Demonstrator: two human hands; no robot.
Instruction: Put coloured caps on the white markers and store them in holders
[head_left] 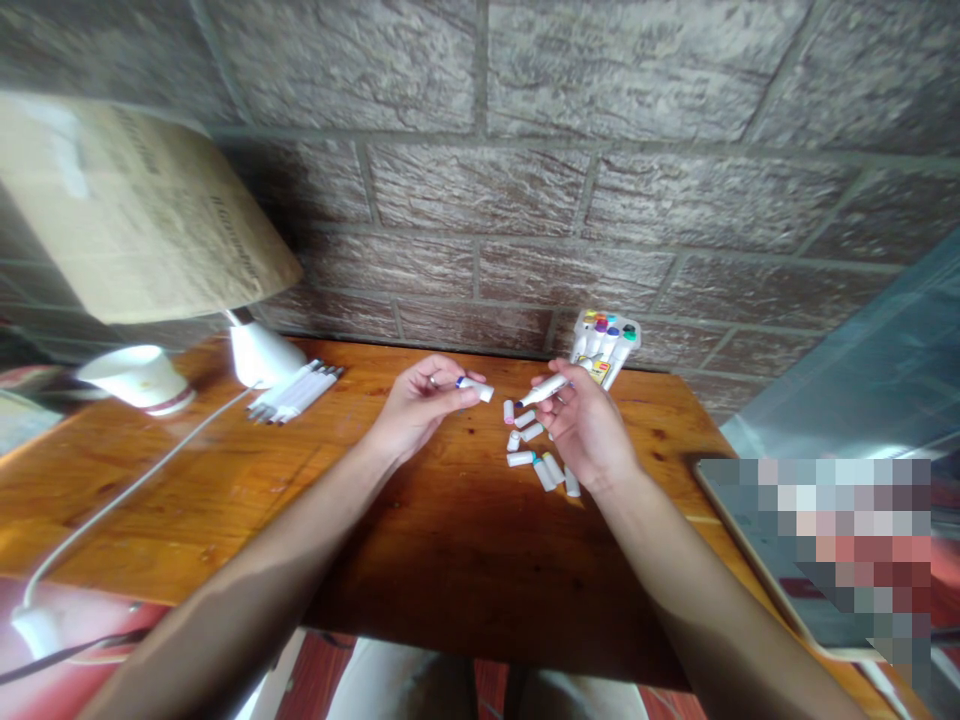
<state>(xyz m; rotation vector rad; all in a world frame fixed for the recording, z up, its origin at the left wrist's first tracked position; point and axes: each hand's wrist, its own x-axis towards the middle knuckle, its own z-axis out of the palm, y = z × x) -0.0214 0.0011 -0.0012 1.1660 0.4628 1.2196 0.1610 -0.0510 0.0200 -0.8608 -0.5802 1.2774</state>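
Between the thumb and fingers of my left hand [424, 408] is a white marker cap [478, 391] with a dark blue end. My right hand [596, 430] grips an uncapped white marker [546, 390], its dark tip pointing left toward the cap. Cap and tip are apart. Just below the marker, several loose white caps [520, 459] with coloured ends lie scattered on the wooden table [450, 560]. Behind my right hand stands a clear case of markers [628, 340] with coloured ends, partly hidden by that hand.
Left of my hands lies a row of white markers [296, 392] beside a lamp [259, 345] with a printed shade. A white paper cup [142, 378] and a white cable [142, 480] are farther left. A tablet [750, 540] rests at the right edge. A brick wall [480, 190] rises behind.
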